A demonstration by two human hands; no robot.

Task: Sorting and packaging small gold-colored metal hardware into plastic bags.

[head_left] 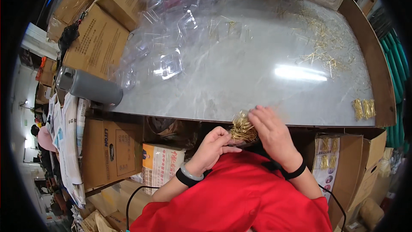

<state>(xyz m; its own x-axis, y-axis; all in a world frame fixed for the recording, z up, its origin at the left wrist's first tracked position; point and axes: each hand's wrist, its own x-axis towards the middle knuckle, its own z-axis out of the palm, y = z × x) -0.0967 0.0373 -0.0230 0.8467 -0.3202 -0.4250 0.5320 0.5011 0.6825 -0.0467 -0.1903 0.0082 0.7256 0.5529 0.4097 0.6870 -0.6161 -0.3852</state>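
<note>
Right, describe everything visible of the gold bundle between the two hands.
The bundle is a dense clump of thin, gold-coloured, metallic-looking pieces with unevenly bunched ends. In this view it crosses the near edge of the grey table. The extended fingers of the right hand lie against its upper right; the left hand is at its left, apparently touching it. Whether anything ties it cannot be told.

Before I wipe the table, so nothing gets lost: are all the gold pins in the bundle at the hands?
No, loose gold pins lie scattered on the right of the table.
</note>
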